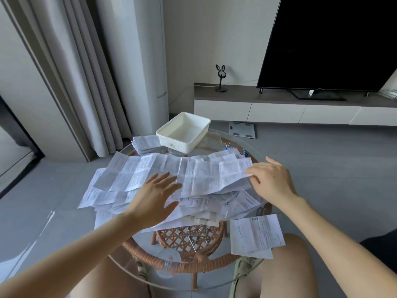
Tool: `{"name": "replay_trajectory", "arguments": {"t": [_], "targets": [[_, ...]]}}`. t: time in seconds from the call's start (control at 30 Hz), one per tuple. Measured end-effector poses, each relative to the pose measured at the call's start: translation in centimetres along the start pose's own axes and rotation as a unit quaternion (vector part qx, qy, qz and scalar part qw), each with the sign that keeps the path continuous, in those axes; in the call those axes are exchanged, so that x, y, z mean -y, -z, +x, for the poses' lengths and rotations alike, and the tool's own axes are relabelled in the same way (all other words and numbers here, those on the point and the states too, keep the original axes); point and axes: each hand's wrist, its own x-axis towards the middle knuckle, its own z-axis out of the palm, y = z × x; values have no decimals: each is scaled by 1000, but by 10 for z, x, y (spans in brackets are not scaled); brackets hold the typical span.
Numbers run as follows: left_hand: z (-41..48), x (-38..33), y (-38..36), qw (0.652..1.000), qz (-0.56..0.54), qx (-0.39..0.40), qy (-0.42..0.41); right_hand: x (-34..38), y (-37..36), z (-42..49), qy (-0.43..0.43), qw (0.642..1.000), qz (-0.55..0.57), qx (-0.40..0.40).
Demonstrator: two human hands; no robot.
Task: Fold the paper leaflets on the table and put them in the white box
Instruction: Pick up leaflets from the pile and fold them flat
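Observation:
A heap of unfolded printed paper leaflets (150,190) covers the middle of a round glass table (240,274). On top lies one long creased leaflet (193,175), stretched left to right. My right hand (272,181) pinches its right end. My left hand (154,196) hovers over the heap's left half with fingers spread and holds nothing. The white box (182,132) stands empty at the table's far edge. A stack of folded leaflets (146,143) lies just left of the box.
Two loose leaflets (255,237) lie at the table's near right. Binder clips (227,145) sit right of the box. A rattan base shows under the glass. A TV stand, a television and a floor scale stand beyond; curtains hang at the left.

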Motion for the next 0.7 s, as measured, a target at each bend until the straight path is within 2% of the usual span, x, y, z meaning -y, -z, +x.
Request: {"name": "replay_trajectory", "arguments": {"t": [0.1,0.17,0.27,0.33,0.43,0.5,0.6,0.7], "targets": [[-1,-1,17,999,-35,2,42,28,33,14,50,988,95,-111],[-4,-7,29,997,-50,-17,55,51,65,15,82,975,170,-121],[-15,-15,39,993,-86,-64,50,72,103,-3,119,954,265,-73],[-25,-16,41,988,-121,-62,70,76,114,-21,130,943,307,-23],[-47,-15,38,978,-172,-2,118,71,108,-54,143,958,247,19],[-60,-17,40,973,-211,-15,95,61,98,-75,130,960,245,45],[-72,-17,38,965,-262,-7,28,64,103,-94,88,929,348,87],[-75,-21,38,965,-250,70,-42,76,111,-97,74,901,415,105]]}}
